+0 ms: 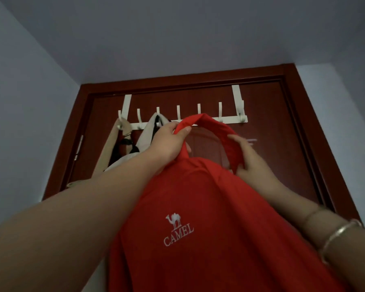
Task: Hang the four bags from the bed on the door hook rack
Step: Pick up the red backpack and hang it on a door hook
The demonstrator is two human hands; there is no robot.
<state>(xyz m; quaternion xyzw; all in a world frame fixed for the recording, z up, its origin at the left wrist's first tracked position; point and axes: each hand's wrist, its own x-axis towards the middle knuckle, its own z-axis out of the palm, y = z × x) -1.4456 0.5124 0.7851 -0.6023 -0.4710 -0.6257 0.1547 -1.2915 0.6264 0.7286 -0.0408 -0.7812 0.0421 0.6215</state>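
Note:
A red cloth bag (209,218) with a white CAMEL logo fills the lower middle of the view. Its handle loop arches up in front of the white hook rack (226,120) on the dark red door. My left hand (169,142) grips the left end of the handle. My right hand (249,159) holds the right side of the loop. The top of the loop sits level with the rack bar, below the hook tips. Two beige bags (148,131) hang from hooks at the rack's left end.
The dark red door (272,144) and its frame fill the middle, with pale walls either side and the ceiling above. Hooks in the middle and at the right end of the rack are bare. A bracelet is on my right wrist (337,234).

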